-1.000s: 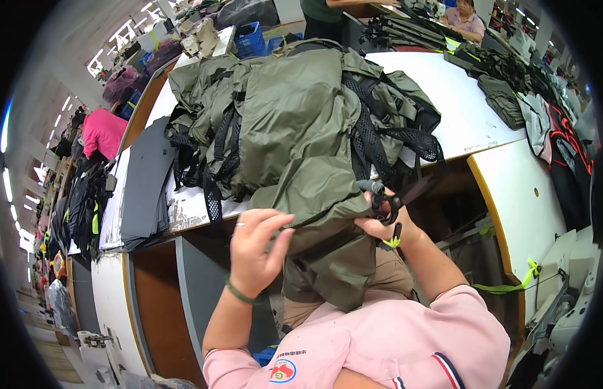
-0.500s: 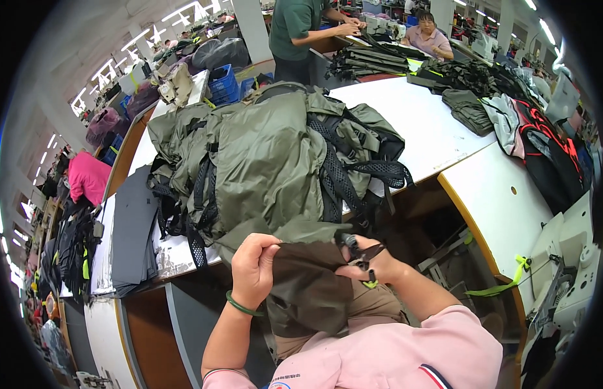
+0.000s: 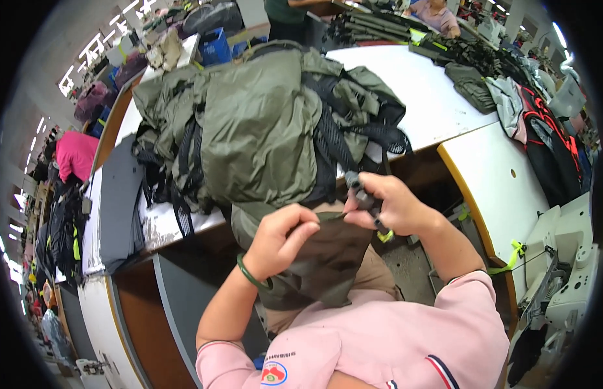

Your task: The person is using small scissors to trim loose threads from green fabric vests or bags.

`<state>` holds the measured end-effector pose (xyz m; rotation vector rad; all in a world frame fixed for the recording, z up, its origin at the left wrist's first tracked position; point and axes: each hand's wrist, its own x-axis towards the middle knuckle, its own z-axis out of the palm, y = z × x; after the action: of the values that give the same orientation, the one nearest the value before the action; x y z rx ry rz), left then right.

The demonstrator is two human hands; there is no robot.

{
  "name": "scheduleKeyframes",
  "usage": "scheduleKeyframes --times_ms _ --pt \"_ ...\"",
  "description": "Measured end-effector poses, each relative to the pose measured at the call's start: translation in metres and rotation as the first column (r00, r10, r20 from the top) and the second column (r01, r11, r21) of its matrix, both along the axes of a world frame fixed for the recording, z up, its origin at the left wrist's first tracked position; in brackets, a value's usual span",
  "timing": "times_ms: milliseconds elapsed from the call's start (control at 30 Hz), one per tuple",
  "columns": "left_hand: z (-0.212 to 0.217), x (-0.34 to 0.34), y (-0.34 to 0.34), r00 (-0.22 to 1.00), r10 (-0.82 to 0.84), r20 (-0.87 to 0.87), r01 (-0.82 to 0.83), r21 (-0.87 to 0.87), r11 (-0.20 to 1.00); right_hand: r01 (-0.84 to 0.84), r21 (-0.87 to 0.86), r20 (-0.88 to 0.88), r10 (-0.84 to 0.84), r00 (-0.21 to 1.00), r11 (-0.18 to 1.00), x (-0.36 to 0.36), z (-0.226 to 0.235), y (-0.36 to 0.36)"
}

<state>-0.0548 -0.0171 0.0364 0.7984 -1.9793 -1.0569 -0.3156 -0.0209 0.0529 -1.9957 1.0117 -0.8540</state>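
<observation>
Between my hands hangs an olive-brown fabric piece (image 3: 321, 259), draped over my lap. My left hand (image 3: 282, 236), with a green bangle at the wrist, is closed in a pinch at its upper edge. My right hand (image 3: 398, 207) grips a small dark grey hand tool (image 3: 365, 194) with a yellow-green end; its exact kind is unclear. The thumb and a finger of that hand also pinch the fabric edge. Just beyond lies a heap of olive backpack parts (image 3: 256, 123) with black mesh straps (image 3: 330, 123), spread on the white table (image 3: 431, 91).
Grey flat panels (image 3: 116, 201) lie left of the heap. Under the tabletop are open shelf compartments (image 3: 142, 305). At right stand a sewing machine (image 3: 567, 272) and red-trimmed black pieces (image 3: 551, 142). A blue crate (image 3: 215, 47) and two co-workers are at the back.
My view has tilted downward. My right hand has come up and away from my body with the tool, and the fabric's upper edge now runs between both hands.
</observation>
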Motion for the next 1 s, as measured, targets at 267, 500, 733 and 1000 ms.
scheduleKeyframes --times_ms 267,500,733,1000 --pt "-0.018 0.011 -0.013 0.997 -0.060 0.054 0.045 0.247 0.968 -0.040 0.314 0.260 -0.045 0.965 0.949 0.006 -0.023 -0.006" --pt "-0.025 0.008 -0.017 0.998 -0.055 -0.036 0.065 0.473 0.879 -0.037 0.357 0.264 -0.063 0.963 0.933 0.007 -0.025 -0.005" --pt "-0.035 -0.001 -0.012 0.997 -0.078 -0.008 0.075 0.370 0.926 0.012 0.050 -0.137 -0.005 0.991 0.999 0.014 -0.006 -0.009" --pt "-0.038 -0.004 -0.015 0.993 -0.119 0.021 0.095 0.466 0.880 0.003 -0.001 -0.121 -0.004 0.993 1.000 0.021 -0.016 -0.010"
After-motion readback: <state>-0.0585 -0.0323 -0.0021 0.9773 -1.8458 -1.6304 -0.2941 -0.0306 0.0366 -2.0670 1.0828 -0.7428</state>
